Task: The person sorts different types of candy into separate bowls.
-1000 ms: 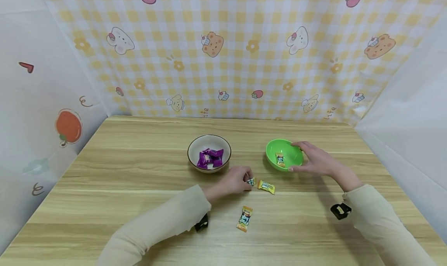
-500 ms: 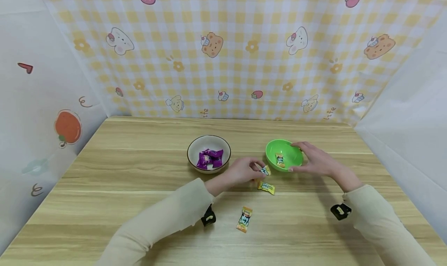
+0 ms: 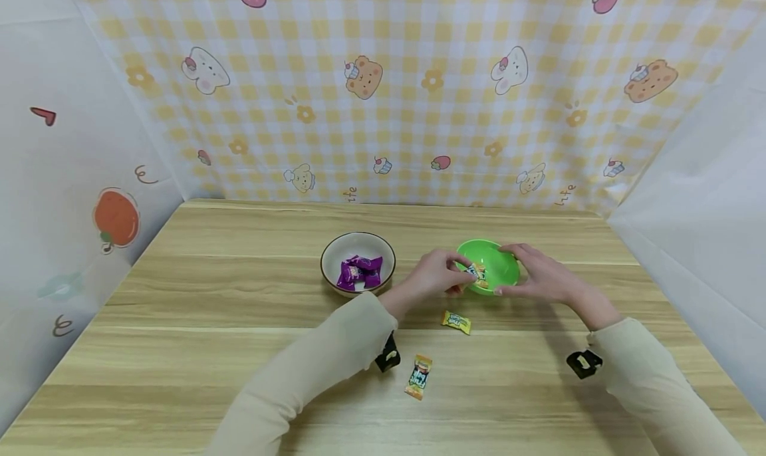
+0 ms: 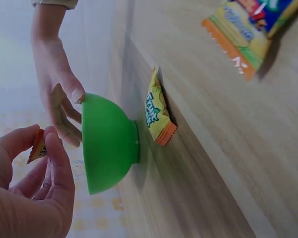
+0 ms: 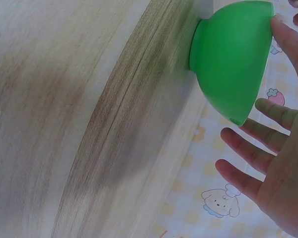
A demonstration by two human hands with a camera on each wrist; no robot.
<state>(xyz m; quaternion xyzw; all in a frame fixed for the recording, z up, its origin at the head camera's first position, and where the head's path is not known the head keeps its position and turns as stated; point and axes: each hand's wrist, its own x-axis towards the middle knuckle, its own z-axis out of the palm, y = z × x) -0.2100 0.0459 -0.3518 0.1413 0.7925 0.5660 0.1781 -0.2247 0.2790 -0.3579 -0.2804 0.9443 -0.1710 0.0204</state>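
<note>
My left hand (image 3: 439,271) pinches a small wrapped candy (image 4: 38,148) between thumb and fingers, at the near left rim of the green bowl (image 3: 503,264). In the head view this candy overlaps another wrapped candy inside that bowl. My right hand (image 3: 546,276) rests against the bowl's right side, its thumb at the near rim and its fingers spread and fairly straight, as the right wrist view shows. Just in front of the bowl lies a yellow candy (image 3: 457,322). Closer to me is an orange-ended candy (image 3: 418,377).
Left of the green bowl stands a cream bowl (image 3: 331,264) with a dark rim, holding several purple-wrapped candies (image 3: 360,272). Both bowls are on a wooden table (image 3: 239,263). A checked cloth (image 3: 407,97) hangs behind the table's far edge.
My left hand has lifted a candy from beside the yellow one and carried it right and away from me to the green bowl. My right hand has stayed at the bowl.
</note>
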